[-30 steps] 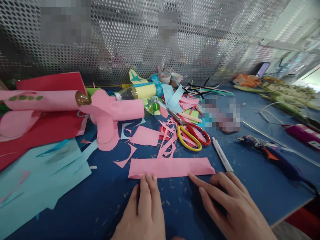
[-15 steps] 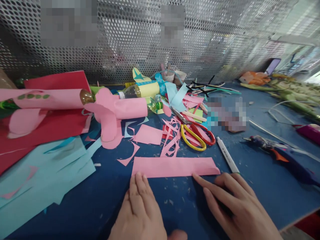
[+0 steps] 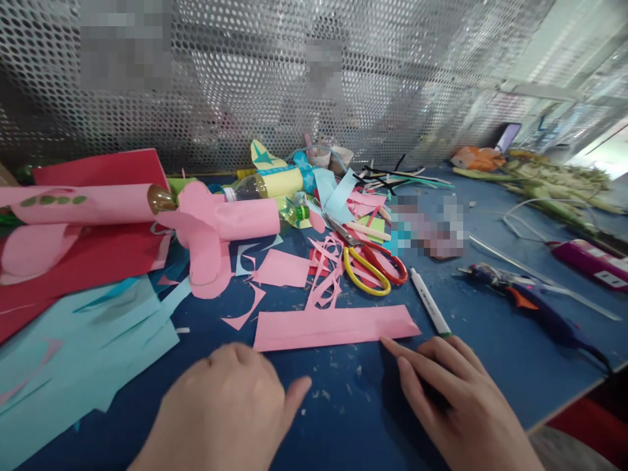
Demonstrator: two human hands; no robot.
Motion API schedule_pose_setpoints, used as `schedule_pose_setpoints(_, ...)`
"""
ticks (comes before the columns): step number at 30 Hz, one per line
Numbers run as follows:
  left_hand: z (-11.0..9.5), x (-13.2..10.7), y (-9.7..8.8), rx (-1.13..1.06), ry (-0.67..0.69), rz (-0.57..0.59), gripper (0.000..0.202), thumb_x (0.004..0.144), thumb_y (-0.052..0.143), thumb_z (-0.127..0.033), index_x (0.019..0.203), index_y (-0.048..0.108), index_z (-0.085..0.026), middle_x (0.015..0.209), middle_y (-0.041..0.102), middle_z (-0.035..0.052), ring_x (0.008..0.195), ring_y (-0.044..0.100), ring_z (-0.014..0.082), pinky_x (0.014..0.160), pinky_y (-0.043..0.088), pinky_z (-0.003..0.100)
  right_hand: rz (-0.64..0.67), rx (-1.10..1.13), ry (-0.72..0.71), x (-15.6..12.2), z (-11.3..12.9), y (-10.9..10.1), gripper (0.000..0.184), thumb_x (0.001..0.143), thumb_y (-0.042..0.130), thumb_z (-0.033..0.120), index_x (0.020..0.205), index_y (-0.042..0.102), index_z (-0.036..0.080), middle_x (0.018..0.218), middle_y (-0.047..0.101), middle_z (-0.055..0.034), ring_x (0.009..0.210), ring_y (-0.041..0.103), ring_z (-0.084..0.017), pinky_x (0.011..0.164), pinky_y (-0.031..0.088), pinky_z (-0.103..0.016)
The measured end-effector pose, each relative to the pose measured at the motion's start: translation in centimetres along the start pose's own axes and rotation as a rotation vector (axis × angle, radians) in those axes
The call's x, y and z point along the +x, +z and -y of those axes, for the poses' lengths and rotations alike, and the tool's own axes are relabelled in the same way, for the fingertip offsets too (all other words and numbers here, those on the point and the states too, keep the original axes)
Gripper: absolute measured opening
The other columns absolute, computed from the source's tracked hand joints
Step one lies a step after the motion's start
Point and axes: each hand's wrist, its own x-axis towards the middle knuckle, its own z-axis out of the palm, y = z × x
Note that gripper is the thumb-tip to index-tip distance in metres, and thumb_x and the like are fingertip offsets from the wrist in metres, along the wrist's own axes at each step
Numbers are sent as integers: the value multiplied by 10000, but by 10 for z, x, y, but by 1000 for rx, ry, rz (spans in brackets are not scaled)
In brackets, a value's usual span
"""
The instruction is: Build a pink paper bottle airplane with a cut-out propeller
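A long, narrow pink paper strip, creased along its near edge, lay on the blue table. The marker's print was too small to read. The right hand, loosely open, touched the strip with one fingertip; the left hand's fingers curled from sight, their grip impossible to tell.

From one head-worn camera, we are looking forward and down, close over the blue surface, facing its far edge.
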Motion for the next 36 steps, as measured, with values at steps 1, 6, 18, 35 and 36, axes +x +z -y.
schedule_pose_setpoints(1, 5, 7, -7, -20, 49, -19, 412, 817, 548, -424, 603, 720, -117, 525, 640, 151, 487, 629, 307, 411, 473, 358, 5, 18, 9, 0, 0, 1, 235, 930, 514, 181, 1083, 688, 144, 713, 576, -39, 676, 523, -171, 630, 508, -283)
schedule_pose_setpoints(6, 23, 36, -10, -295, 359, -169, 233, 837, 574, -246, 1004, 706, -152, 967, 715, 131, 900, 665, 315, 749, 551, 427, 3, 89, 49, -2, 1, 3, 217, 933, 521, 194, 1057, 698, 178, 741, 595, -39, 703, 543, -174, 643, 511, -281)
schedule_pose_setpoints(18, 26, 59, 17, -768, 335, 14, 508, 736, 623, -307, 1234, 599, -212, 1123, 621, 90, 1110, 564, 287, 962, 444, 427, -46, -228, 155, 9, -21, 2, 358, 942, 485, 383, 1166, 619, 138, 955, 642, -124, 853, 567, -278, 790, 495, -461)
schedule_pose_setpoints(35, 30, 63, -2, -1872, 242, 311, 397, 816, 677, -341, 1121, 497, -162, 970, 750, 93, 925, 707, 225, 901, 501, 389, 372, 847, 296, 96, -5, -20, 344, 853, 587, 451, 1046, 638, 172, 967, 698, -80, 841, 651, -201, 729, 523, -329)
schedule_pose_setpoints(36, 29, 62, 1, -1909, 242, 298, 388, 817, 682, -326, 1124, 510, -163, 985, 748, 87, 923, 708, 221, 903, 503, 387, 395, 863, 275, 103, 0, -17, 315, 852, 585, 433, 999, 655, 163, 920, 694, -69, 788, 639, -188, 707, 513, -323)
